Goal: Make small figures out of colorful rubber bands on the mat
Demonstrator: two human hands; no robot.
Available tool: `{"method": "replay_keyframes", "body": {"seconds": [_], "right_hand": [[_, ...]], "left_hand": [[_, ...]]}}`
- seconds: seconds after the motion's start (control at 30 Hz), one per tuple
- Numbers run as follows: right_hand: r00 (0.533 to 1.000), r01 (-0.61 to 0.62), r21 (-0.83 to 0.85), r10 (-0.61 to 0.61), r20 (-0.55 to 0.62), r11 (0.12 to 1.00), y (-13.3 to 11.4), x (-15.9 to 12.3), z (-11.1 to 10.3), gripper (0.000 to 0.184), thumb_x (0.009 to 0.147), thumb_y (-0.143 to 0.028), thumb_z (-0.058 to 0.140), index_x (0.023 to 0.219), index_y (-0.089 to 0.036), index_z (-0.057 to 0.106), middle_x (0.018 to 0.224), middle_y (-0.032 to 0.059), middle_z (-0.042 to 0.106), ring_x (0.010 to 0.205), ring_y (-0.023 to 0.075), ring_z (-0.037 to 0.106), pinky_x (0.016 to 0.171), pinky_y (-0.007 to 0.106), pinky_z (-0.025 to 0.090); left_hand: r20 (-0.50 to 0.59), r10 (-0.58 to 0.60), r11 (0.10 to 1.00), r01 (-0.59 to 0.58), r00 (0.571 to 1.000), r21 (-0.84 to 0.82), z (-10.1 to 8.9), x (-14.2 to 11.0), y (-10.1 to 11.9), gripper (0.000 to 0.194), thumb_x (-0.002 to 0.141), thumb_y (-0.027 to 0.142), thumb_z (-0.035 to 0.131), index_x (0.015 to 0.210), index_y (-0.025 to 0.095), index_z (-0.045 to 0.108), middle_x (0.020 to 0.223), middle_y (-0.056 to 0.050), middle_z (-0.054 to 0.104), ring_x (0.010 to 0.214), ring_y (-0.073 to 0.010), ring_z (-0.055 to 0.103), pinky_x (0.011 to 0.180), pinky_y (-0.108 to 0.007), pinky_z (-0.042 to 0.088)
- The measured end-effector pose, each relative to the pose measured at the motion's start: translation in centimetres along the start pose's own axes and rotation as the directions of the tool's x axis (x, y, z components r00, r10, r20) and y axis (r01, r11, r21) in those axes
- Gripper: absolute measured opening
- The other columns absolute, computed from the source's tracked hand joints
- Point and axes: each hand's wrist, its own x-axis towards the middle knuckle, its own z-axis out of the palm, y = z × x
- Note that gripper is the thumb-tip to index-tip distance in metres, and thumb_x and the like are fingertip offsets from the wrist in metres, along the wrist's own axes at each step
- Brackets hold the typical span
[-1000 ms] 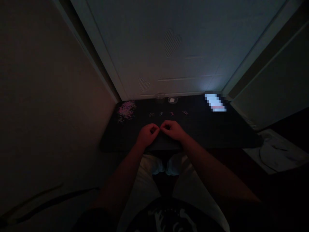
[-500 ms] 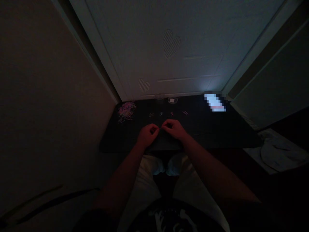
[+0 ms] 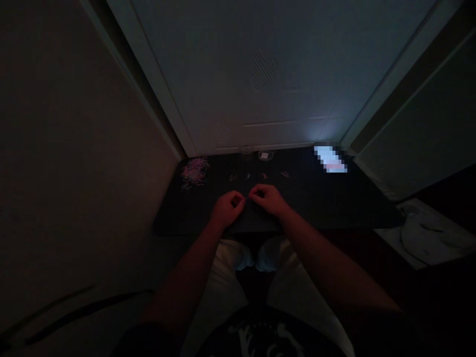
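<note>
Over the near middle of a dark table, my left hand is closed in a pinch, thumb against forefinger. My right hand pinches in the same way, its fingertips a small gap from the left ones. What sits in the fingertips is too small and dim to name. Just beyond the hands lies a row of little groups: small loops, a pale bluish piece, a reddish piece and some thin sticks. At the far left is a pile of thin pink and purple pieces.
A clear round container and a clear lid-like disc with a white square stand at the back edge. A lit, pixelated screen lies at the back right. A white panel with hearts rises behind the table.
The fingertips met a second ago and are now slightly apart, the right hand having shifted a little right. The things on the table stay in place.
</note>
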Motion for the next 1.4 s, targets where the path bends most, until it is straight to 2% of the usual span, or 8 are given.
{"method": "replay_keyframes", "body": {"seconds": [0.53, 0.83, 1.23, 1.4], "right_hand": [[1.0, 0.001, -0.008, -0.001, -0.003, 1.0, 0.2, 0.03, -0.04, 0.015, 0.072, -0.028, 0.058, 0.076, -0.016, 0.068, 0.069, 0.0021, 0.065, 0.064, 0.013, 0.055, 0.059, 0.025, 0.042], [1.0, 0.005, -0.025, -0.005, 0.001, 1.0, -0.16, -0.05, -0.11, 0.016, 0.072, -0.027, 0.058, 0.076, -0.016, 0.068, 0.069, 0.0024, 0.066, 0.062, 0.0129, 0.056, 0.059, 0.025, 0.041], [1.0, -0.003, -0.066, 0.002, -0.011, 0.998, -0.11, -0.06, -0.08, 0.016, 0.073, -0.026, 0.059, 0.078, -0.015, 0.068, 0.069, 0.0025, 0.066, 0.062, 0.0125, 0.056, 0.059, 0.024, 0.041], [0.998, 0.025, -0.046, -0.023, 0.051, 0.999, -0.14, -0.06, 0.05, 0.016, 0.072, -0.025, 0.059, 0.08, -0.015, 0.067, 0.069, 0.0014, 0.064, 0.063, 0.0116, 0.055, 0.059, 0.023, 0.041]], "left_hand": [[0.008, -0.019, 1.0, 0.018, 1.0, 0.014, 0.1, 0.03, -0.16, 0.014, 0.076, 0.03, 0.055, 0.082, 0.018, 0.06, 0.073, -0.001, 0.064, 0.063, -0.0116, 0.057, 0.058, -0.024, 0.045], [0.031, 0.013, 1.0, -0.013, 0.999, 0.009, 0.09, -0.05, -0.24, 0.022, 0.075, 0.033, 0.058, 0.091, 0.018, 0.063, 0.078, -0.002, 0.066, 0.066, -0.0119, 0.059, 0.061, -0.024, 0.046], [0.037, 0.017, 1.0, -0.017, 0.999, 0.018, 0.1, 0.0, -0.44, 0.021, 0.079, 0.035, 0.053, 0.086, 0.018, 0.065, 0.075, -0.001, 0.067, 0.066, -0.012, 0.059, 0.06, -0.023, 0.044], [0.025, 0.03, 0.999, -0.031, 0.999, 0.037, 0.11, 0.0, -0.46, 0.02, 0.079, 0.033, 0.053, 0.084, 0.018, 0.064, 0.074, -0.001, 0.066, 0.065, -0.0112, 0.058, 0.06, -0.022, 0.043]]}}
